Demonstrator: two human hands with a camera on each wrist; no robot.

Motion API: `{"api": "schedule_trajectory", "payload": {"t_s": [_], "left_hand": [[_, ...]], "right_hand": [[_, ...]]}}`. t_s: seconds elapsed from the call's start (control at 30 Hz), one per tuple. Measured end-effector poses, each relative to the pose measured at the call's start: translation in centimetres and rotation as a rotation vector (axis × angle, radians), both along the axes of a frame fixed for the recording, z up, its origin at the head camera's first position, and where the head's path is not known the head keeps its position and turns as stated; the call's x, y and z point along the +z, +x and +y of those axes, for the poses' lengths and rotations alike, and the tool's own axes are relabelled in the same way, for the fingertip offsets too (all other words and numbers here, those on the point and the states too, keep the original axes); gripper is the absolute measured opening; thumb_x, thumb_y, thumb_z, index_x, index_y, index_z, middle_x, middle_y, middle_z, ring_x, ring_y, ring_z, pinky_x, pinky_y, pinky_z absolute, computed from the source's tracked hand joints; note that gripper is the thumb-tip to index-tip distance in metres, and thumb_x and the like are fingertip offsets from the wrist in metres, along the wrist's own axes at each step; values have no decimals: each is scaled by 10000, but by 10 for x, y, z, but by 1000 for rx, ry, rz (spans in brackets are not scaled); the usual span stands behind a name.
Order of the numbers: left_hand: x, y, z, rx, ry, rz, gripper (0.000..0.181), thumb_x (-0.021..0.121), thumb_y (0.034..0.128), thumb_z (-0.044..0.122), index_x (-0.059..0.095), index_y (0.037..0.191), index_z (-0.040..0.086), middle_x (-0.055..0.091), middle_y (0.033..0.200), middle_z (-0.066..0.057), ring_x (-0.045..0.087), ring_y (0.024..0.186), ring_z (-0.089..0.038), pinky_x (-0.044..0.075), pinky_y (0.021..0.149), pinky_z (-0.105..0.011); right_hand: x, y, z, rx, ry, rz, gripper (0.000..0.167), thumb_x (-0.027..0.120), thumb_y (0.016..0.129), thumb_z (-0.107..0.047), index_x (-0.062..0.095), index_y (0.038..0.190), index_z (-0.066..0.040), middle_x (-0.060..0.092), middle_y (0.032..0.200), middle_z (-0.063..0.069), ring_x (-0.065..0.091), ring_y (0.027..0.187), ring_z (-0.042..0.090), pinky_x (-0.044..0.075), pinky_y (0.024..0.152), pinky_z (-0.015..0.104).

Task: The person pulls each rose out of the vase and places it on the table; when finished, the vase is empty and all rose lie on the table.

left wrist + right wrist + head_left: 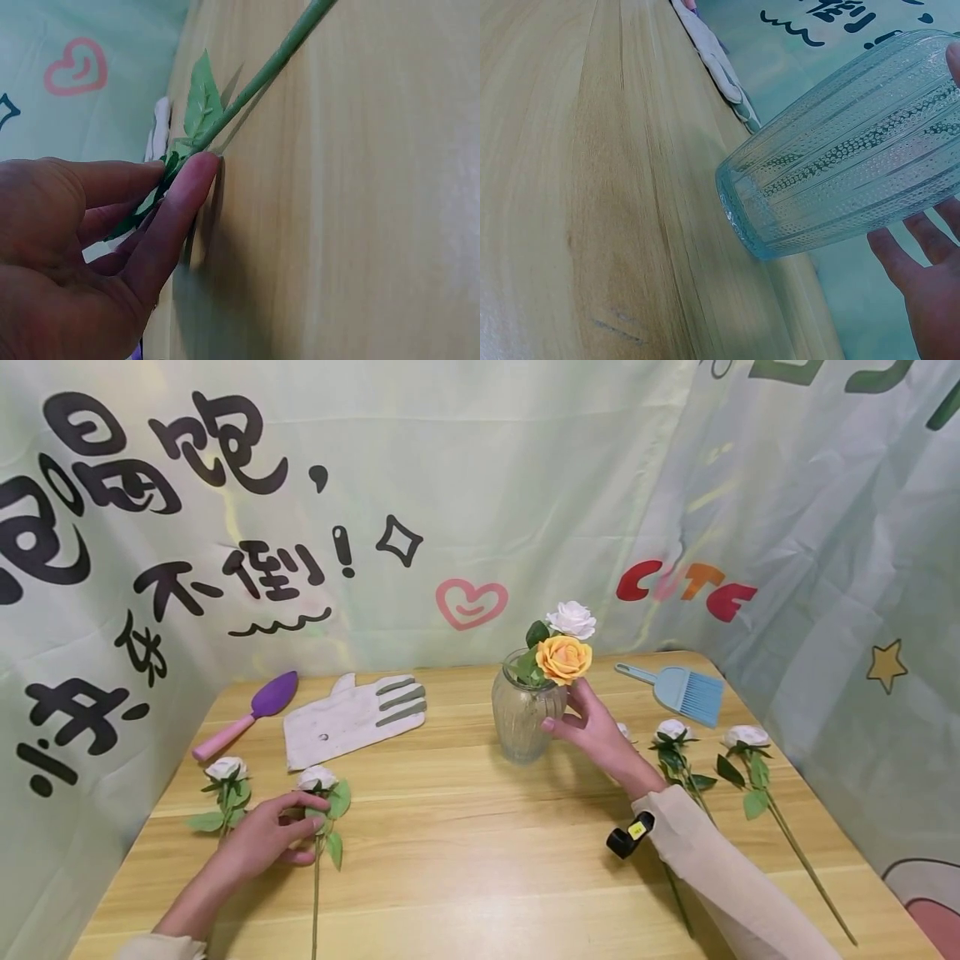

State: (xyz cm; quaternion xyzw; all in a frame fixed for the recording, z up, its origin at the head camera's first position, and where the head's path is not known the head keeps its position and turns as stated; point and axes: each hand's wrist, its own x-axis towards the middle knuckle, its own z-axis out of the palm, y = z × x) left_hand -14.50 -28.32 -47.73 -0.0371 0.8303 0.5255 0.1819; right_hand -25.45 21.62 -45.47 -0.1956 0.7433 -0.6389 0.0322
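Note:
My left hand (272,835) pinches a white rose (317,778) just below its bloom, among the leaves. In the left wrist view, thumb and fingers meet at the green stem (262,75), with a leaf (201,101) beyond them. My right hand (596,731) holds the right side of a ribbed clear glass vase (517,722), thumb in front. The vase stands upright on the table with an orange rose (564,660) and a white rose (573,620) in it. In the right wrist view, fingers (896,259) lie along the glass.
Another white rose (227,768) lies at the left. To the right lie several white roses, including one near the edge (746,737). A purple trowel (274,693), a white glove (352,718) and a blue dustpan with brush (682,689) lie along the back, before a printed cloth (570,485).

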Motion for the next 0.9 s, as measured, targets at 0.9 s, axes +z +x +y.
{"api": "schedule_trajectory", "payload": {"t_s": [0.9], "left_hand": [[79, -13, -37, -161, -160, 46, 547, 577, 1154, 304, 520, 1549, -70, 663, 1351, -301, 779, 888, -263, 718, 694, -422]], "right_hand": [[1, 1, 0, 5, -12, 3, 954, 749, 1032, -88, 161, 1758, -282, 199, 1814, 123, 333, 1611, 478, 583, 1106, 268]]}}
